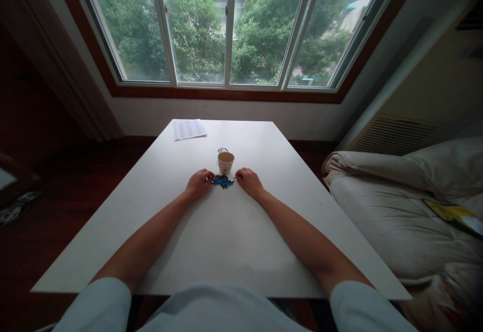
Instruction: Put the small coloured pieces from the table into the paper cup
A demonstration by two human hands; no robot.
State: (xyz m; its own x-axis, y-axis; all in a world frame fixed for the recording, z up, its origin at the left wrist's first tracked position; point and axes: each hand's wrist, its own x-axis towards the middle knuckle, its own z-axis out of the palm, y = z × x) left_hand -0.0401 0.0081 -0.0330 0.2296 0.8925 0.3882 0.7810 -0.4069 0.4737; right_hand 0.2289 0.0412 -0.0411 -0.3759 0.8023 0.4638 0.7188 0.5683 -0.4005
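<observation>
White table (234, 241): papers (189, 129), cup (226, 166), blue-and-dark pieces (223, 182).

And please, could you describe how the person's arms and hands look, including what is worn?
The left sleeve and right sleeve are short, plain and pale grey-blue. Both forearms are bare; the left hand and right hand wear no gloves.

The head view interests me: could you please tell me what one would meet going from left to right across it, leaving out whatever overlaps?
Curtain, left hand, pile of small blue and dark pieces, right hand, pale padded couch.
</observation>
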